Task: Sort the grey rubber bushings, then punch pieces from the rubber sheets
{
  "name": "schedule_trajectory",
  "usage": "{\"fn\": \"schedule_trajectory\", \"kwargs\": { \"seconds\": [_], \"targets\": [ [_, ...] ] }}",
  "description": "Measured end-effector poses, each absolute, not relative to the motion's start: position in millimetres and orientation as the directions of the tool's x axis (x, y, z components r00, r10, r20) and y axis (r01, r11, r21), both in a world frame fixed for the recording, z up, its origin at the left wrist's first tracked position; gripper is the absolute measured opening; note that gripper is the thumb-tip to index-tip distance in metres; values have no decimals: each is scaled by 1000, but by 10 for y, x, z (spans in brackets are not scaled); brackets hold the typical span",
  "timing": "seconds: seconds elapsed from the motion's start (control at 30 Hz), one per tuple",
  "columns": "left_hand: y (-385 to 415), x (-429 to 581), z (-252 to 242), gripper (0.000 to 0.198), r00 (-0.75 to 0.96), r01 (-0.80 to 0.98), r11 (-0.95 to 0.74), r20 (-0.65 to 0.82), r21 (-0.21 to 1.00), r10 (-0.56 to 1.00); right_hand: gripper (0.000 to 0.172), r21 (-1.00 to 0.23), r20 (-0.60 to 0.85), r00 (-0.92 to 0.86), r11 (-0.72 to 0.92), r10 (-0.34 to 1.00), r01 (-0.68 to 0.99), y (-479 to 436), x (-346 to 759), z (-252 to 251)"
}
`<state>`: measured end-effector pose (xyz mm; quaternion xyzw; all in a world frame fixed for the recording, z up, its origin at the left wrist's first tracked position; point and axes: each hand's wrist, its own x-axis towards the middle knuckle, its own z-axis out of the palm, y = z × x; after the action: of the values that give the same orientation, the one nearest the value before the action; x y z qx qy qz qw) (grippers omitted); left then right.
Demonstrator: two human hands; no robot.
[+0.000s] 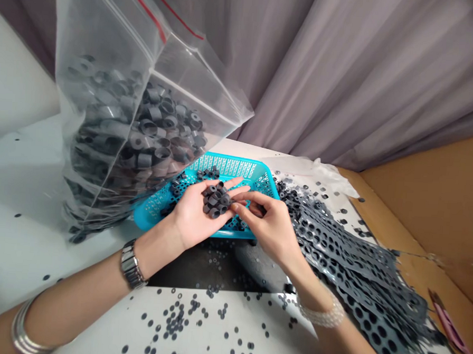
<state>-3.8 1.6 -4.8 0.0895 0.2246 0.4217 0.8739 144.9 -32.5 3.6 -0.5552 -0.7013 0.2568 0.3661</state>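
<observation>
Above turquoise basket (pixel 225 166) | left hand (pixel 195 212) spread flat under grey caps (pixel 216 199) | right hand (pixel 272 218) pinching, contents unclear | keep left level

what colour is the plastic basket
Turquoise blue; the basket shows best in the head view.

2 hands (pixel 197 214) (pixel 272 226), 1 basket (pixel 226 167), 1 zip-bag (pixel 187 63)
</observation>
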Motion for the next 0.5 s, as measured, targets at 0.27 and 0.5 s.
{"fn": "schedule_trajectory", "kwargs": {
  "seconds": [0.27,0.5],
  "targets": [
    [17,-8,-74,49,556,-727,642,-338,246,759,24,-405,476,-166,383,864,831,-260,1592,50],
    [11,-8,-64,48,515,-752,610,-353,251,781,24,-689,278,-96,268,956,674,-274,1661,198]
  ]
}}
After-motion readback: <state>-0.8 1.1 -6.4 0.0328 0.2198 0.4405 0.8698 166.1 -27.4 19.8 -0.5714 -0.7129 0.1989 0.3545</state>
